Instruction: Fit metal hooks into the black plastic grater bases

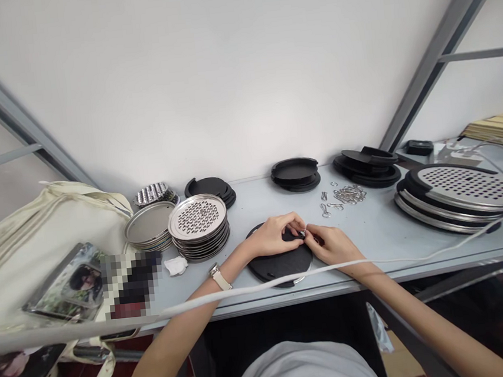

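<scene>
A round black disc (281,265) lies on the grey table (244,207) near its front edge, with a thin shiny rim at its lower right. My left hand (280,233) rests over the back of the disc, thumb and forefinger pinched at a tiny metallic piece. From the right, my right hand (328,243) pinches at the same spot, its fingertips meeting the left ones. The piece is too small to name. Behind my right hand lies a pile of small metal clips (350,194), with a few loose ones beside it.
Stacked metal grater discs (197,217) and plain metal discs (148,225) stand left. Black discs (295,173) sit along the wall. Large grater plates (469,188) are piled right. A white cable (243,290) crosses before my forearms. A cream bag (30,245) lies far left.
</scene>
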Demonstrator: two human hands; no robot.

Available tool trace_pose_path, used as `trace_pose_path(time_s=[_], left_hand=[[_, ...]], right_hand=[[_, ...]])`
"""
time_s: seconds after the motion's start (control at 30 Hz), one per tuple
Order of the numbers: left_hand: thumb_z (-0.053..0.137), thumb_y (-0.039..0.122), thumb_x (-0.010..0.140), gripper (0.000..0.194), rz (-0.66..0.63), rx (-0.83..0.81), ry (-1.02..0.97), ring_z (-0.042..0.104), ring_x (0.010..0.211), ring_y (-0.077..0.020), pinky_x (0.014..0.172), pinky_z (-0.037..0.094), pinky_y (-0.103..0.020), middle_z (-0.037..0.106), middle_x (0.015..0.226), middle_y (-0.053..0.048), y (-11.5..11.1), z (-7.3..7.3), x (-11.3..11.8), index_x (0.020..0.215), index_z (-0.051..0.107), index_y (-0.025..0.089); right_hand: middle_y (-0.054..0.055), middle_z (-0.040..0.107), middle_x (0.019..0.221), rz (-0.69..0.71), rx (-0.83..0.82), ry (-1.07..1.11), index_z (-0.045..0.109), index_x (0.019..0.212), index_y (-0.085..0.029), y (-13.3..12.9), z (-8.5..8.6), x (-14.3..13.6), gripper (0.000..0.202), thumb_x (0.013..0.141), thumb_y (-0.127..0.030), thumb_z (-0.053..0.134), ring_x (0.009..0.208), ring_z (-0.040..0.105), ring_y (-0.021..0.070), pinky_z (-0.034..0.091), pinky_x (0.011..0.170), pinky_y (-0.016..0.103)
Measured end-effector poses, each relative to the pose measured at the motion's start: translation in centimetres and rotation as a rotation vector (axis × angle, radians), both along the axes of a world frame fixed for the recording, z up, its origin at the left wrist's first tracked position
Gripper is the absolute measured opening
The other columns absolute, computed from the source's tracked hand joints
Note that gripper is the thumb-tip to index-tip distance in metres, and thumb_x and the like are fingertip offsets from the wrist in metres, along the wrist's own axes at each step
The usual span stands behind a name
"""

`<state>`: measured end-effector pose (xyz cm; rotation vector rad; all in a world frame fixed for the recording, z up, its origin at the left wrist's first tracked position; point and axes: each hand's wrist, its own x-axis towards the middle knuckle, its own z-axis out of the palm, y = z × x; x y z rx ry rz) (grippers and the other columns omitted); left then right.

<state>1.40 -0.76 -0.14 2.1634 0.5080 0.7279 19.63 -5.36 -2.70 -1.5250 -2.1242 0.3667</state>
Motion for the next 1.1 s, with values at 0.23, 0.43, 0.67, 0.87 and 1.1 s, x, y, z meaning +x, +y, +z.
trace_pose_path(time_s=[0.23,0.43,0.67,0.87,1.1], left_hand=[[0.059,0.009,0.072,0.027,0.010,-0.007,0.022,0.059,0.084,-0.0125,0.075,0.045,-0.024,0.061,0.092,-0.003,-0.05,0.07,0.10,0.097,0.054,0.017],[0.059,0.010,0.072,0.027,-0.014,0.010,0.006,0.058,0.084,-0.0120,0.076,0.046,-0.024,0.061,0.093,-0.003,0.09,-0.08,0.06,0.098,0.054,0.017],[0.058,0.012,0.073,0.027,-0.004,0.026,0.034,0.057,0.085,-0.0123,0.079,0.046,-0.025,0.061,0.094,-0.003,0.01,0.16,0.05,0.099,0.054,0.017],[0.059,0.012,0.072,0.028,0.053,0.063,0.074,0.056,0.086,-0.0132,0.079,0.046,-0.027,0.060,0.095,-0.003,-0.17,0.36,0.07,0.098,0.053,0.018],[0.058,0.012,0.071,0.028,0.051,0.084,0.071,0.056,0.087,-0.0134,0.080,0.046,-0.026,0.060,0.095,-0.003,-0.21,0.37,0.07,0.098,0.053,0.017]], right_hand=[[-0.002,0.048,0.053,-0.019,0.008,0.023,0.041,0.063,-0.020,0.06,-0.10,0.00,0.024,0.085,-0.030,0.038,0.047,0.040,0.0099,0.026,0.050,0.022],[-0.003,0.046,0.051,-0.033,0.032,0.049,0.037,0.062,-0.020,0.13,-0.27,0.17,0.026,0.085,-0.031,0.038,0.046,0.038,0.0097,0.026,0.050,0.022],[-0.004,0.045,0.051,-0.038,0.029,0.084,0.036,0.063,-0.021,0.34,-0.38,0.47,0.027,0.087,-0.033,0.036,0.046,0.038,0.0097,0.026,0.050,0.022],[-0.003,0.048,0.054,0.018,0.001,0.049,0.043,0.071,-0.021,0.39,-0.20,0.32,0.026,0.090,-0.035,0.032,0.047,0.042,0.0112,0.027,0.050,0.022],[0.001,0.057,0.060,0.069,-0.014,0.015,0.054,0.077,-0.019,0.11,0.35,0.36,0.030,0.090,-0.034,0.031,0.051,0.048,0.0125,0.030,0.053,0.023]])
